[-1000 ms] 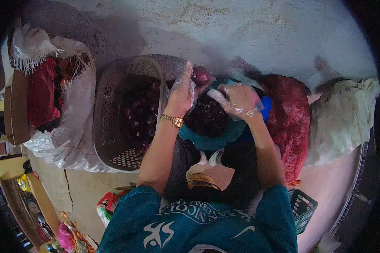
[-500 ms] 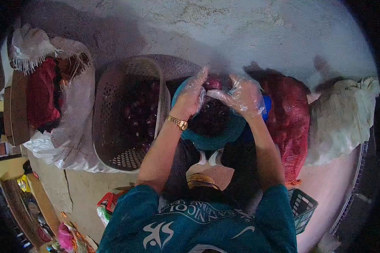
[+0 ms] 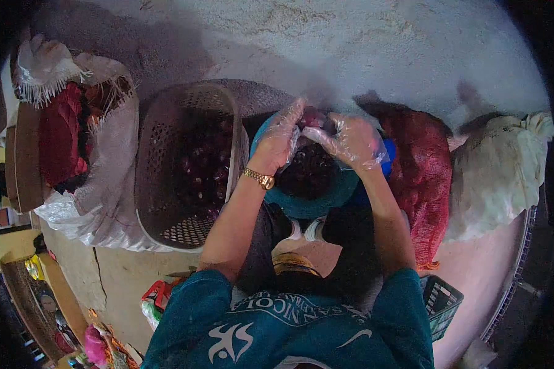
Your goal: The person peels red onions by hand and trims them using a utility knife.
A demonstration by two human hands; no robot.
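Both my hands wear clear plastic gloves and meet over a teal basin [image 3: 317, 205]. My left hand [image 3: 281, 138], with a gold watch at the wrist, is closed against one side of a red onion [image 3: 314, 118]. My right hand [image 3: 353, 140] grips the other side, its thumb across the near face. Part of that onion is hidden by the fingers. Below it, dark red onions [image 3: 308, 174] fill the basin, which stands between my knees. Single ones are hard to make out in the shade.
Left of the basin, a tall perforated basket [image 3: 143, 178] holds more onions. Beyond it stands an open white woven sack [image 3: 114, 157]. To the right are a full red mesh sack [image 3: 421, 178] and a pale sack [image 3: 492, 178]. A dark green crate [image 3: 441, 307] sits near my right side. The wall [image 3: 351, 49] rises ahead.
My right hand has shifted slightly left, and its fingers are bent more around the onion. The left hand stays nearly where it was.
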